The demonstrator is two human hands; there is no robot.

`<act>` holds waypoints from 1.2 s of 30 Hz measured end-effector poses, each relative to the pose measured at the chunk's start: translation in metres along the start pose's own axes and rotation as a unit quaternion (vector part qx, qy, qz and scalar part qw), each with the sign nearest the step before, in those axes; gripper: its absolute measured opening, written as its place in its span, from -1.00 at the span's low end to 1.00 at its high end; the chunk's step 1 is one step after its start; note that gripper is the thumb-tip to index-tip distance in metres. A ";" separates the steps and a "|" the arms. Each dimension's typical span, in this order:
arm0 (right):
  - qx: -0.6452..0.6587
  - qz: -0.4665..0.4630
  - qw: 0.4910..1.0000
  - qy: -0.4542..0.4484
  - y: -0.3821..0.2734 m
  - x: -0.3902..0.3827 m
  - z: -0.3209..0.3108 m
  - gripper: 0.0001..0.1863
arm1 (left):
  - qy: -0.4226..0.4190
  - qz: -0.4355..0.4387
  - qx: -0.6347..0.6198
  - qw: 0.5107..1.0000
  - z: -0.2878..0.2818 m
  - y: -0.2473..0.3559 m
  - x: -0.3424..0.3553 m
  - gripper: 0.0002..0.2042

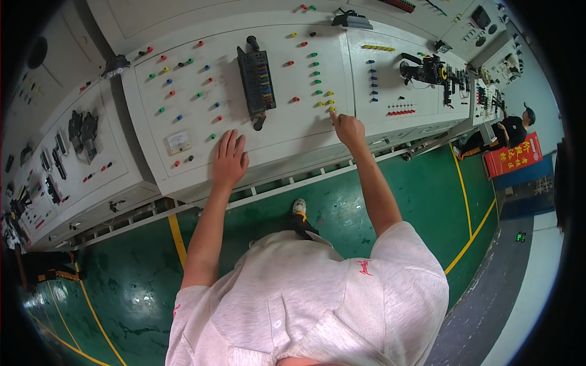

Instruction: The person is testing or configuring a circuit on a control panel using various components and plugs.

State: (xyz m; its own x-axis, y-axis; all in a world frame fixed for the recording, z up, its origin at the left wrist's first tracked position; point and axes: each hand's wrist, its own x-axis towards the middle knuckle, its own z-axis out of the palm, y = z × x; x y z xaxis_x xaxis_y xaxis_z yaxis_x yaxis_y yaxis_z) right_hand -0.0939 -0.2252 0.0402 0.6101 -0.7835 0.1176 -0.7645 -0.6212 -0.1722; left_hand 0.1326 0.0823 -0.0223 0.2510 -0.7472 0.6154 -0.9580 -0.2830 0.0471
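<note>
My left hand (229, 163) lies flat on the lower part of the white test panel (238, 137), fingers stretched out, holding nothing. Its nearest coloured piece is a green terminal (213, 136). At the lower right of the same panel, my right hand (350, 131) is closed, with its fingertips at a small yellow terminal (332, 110) in a group of yellow ones. The fingers partly hide that contact. Between the hands, farther up, stands a black fuse box (257, 80) with coloured fuses inside.
A small white gauge (179, 143) sits at the panel's lower left. Another panel (390, 82) with a black wired assembly (430, 70) adjoins on the right. A person in dark clothes (516, 131) stands at far right by a red sign (514, 157). The floor (342, 204) is green.
</note>
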 end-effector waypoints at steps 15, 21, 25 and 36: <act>0.015 -0.023 0.997 0.077 -0.006 -0.003 0.004 -0.66 | -0.003 -0.001 0.000 1.000 -0.001 -0.002 -0.001 -0.55; 0.017 -0.015 0.998 0.061 0.007 -0.002 0.006 -0.72 | 0.000 0.005 0.003 1.000 0.003 0.004 0.002 -0.55; 0.079 -0.049 0.984 0.149 -0.003 -0.007 0.004 -0.71 | 0.003 0.003 0.014 1.000 0.001 0.005 0.005 -0.54; 0.015 -0.004 0.994 0.110 0.018 -0.002 0.015 -0.69 | 0.015 -0.046 -0.028 0.998 0.010 0.010 0.003 -0.53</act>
State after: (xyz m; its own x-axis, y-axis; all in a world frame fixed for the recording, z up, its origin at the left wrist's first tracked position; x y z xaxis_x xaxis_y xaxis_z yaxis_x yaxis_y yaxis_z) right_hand -0.1056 -0.2350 0.0218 0.5537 -0.7651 0.3287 -0.7516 -0.6292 -0.1983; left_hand 0.1251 0.0719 -0.0279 0.3353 -0.7008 0.6296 -0.9374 -0.3150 0.1485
